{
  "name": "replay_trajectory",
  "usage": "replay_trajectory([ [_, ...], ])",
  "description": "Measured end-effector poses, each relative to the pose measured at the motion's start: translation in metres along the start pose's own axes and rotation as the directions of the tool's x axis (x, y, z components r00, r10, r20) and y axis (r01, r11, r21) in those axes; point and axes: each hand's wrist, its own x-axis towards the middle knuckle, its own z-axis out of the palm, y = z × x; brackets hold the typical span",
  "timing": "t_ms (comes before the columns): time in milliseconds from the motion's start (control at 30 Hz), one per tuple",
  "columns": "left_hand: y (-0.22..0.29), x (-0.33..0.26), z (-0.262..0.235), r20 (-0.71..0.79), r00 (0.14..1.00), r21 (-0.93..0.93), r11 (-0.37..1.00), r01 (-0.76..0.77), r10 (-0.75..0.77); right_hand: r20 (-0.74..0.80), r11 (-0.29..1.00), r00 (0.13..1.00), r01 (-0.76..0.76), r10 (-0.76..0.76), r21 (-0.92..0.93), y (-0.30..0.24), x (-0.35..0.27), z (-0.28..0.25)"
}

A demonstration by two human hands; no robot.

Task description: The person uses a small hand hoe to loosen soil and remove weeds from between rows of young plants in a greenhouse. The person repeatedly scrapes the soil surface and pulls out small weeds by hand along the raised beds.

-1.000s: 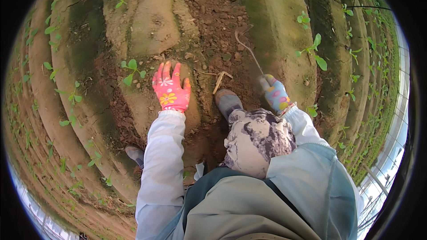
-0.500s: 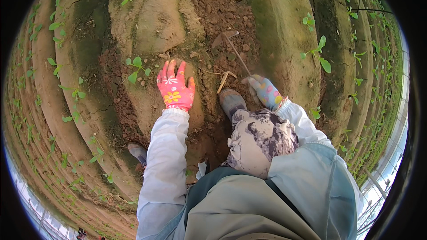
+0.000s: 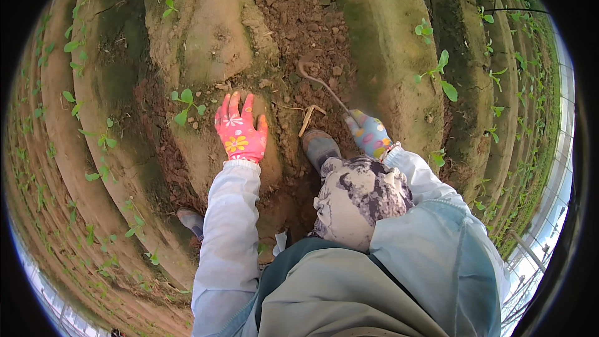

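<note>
Gripped in the right hand [image 3: 370, 132] by the near end, slanting up and away to the left: a slim, dull grey-brown hoe [image 3: 331, 91]. Showing a thin shaft, slightly bowed, with a narrow curved head, turned nearly edge-on among loose reddish-brown clods [image 3: 306, 25]. Biting in or just above? Can't tell. And under the left hand [image 3: 240, 131], fingers spread: pale brown soil [image 3: 201, 150], smooth on top, breaking into rough crumbs along the edges.
</note>
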Motion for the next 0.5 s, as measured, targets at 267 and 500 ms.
replay_trajectory([
  [267, 0.0, -0.001, 0.0, 0.009, 1.0, -0.001, 1.0, 0.008, -0.008, -0.254, 0.979, 0.964, 0.03, -0.081, -0.2, -0.038, 0.107, -0.044],
  [500, 0.0, 0.0, 0.001, 0.016, 1.0, -0.002, 1.0, 0.013, -0.013, -0.342, 0.996, 0.939, -0.067, 0.044, -0.056, -0.04, 0.133, -0.057],
])
